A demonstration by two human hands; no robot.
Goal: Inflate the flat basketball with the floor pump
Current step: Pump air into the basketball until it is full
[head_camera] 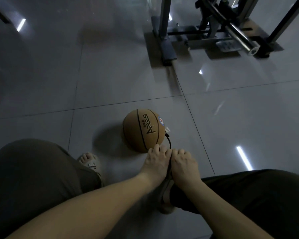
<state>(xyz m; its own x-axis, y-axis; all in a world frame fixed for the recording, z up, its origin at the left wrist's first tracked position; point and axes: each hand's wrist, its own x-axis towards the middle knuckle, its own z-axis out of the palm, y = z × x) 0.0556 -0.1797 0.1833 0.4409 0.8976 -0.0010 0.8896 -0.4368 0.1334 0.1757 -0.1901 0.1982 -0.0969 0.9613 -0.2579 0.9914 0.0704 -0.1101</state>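
A tan basketball marked ARES lies on the grey tiled floor in the middle of the head view. A black hose runs from a white fitting on the ball's right side down towards my hands. My left hand and my right hand sit side by side just below the ball, fingers curled down over the pump handle, which they almost wholly hide. A thin dark strip of the pump shows between them. My right foot in a shoe stands beneath the hands.
A metal gym frame with a chrome bar stands at the far right. My left foot in a sandal rests to the left of the ball. My knees fill the lower corners.
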